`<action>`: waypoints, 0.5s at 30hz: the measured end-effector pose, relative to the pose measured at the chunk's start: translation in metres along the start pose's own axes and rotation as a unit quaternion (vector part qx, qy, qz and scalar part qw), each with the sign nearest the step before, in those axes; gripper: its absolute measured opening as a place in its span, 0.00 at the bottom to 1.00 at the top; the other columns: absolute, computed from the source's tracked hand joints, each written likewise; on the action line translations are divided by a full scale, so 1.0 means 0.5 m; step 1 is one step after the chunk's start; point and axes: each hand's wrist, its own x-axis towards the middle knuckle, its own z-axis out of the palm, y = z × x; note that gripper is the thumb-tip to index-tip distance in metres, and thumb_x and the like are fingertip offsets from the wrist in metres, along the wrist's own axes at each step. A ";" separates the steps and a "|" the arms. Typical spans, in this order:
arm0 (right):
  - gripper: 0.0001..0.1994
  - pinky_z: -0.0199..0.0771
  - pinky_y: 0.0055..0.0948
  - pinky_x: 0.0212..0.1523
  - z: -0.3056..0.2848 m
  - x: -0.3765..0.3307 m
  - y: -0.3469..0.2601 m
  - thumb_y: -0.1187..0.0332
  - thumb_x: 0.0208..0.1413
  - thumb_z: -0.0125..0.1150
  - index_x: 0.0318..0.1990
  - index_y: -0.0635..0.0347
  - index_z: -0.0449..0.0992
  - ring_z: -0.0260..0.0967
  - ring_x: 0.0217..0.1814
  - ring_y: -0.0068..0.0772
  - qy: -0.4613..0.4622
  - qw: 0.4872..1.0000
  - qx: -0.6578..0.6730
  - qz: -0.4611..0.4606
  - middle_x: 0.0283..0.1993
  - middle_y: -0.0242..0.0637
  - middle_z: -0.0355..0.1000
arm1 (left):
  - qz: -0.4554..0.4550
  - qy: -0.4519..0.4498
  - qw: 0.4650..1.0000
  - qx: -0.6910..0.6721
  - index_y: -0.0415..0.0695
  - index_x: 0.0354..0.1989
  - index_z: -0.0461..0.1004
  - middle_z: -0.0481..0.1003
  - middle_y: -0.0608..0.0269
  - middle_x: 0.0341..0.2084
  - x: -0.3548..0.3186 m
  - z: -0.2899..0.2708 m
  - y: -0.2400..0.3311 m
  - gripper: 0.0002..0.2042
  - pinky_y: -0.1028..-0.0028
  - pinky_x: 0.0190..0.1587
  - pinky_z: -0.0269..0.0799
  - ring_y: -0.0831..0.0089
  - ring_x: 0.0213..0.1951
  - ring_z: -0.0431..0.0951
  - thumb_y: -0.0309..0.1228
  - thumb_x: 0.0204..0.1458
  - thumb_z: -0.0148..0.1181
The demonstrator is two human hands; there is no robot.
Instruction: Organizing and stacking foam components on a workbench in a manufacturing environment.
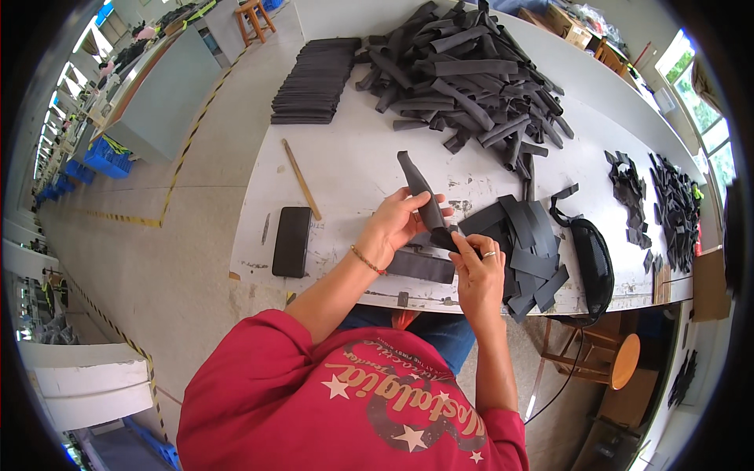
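Note:
A long dark grey foam strip is held up over the white table. My left hand grips its middle, thumb on top. My right hand pinches the strip's near end, a ring on one finger. Just right of my hands lies a loose heap of flat grey strips. One flat dark piece rests on the table under my hands.
A big pile of rolled grey strips fills the far table; a neat stack of flat ones lies at far left. A black phone, a wooden stick, a black pouch, small offcuts and a wooden stool are nearby.

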 end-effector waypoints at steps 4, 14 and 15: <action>0.16 0.62 0.37 0.41 -0.008 0.003 0.014 0.75 0.46 0.65 0.46 0.56 0.78 0.65 0.41 0.37 0.036 0.996 -0.081 -0.029 0.40 0.33 0.69 | -0.029 -0.033 0.999 0.011 0.36 0.51 0.59 0.72 0.46 0.48 -0.010 0.006 -0.003 0.12 0.51 0.51 0.76 0.45 0.48 0.76 0.27 0.63 0.46; 0.21 0.61 0.38 0.45 0.000 0.004 -0.002 0.74 0.46 0.66 0.51 0.57 0.75 0.65 0.42 0.38 0.076 0.988 -0.130 -0.040 0.42 0.32 0.67 | 0.087 -0.015 0.996 0.028 0.44 0.58 0.54 0.71 0.41 0.49 -0.071 0.064 -0.016 0.16 0.53 0.50 0.76 0.46 0.46 0.77 0.26 0.64 0.42; 0.23 0.61 0.39 0.45 0.004 0.004 -0.007 0.74 0.46 0.67 0.53 0.59 0.74 0.64 0.43 0.39 0.076 0.989 -0.125 -0.032 0.44 0.34 0.67 | 0.105 -0.014 0.994 0.038 0.47 0.60 0.51 0.71 0.40 0.50 -0.078 0.069 -0.017 0.18 0.55 0.49 0.77 0.48 0.46 0.78 0.25 0.63 0.43</action>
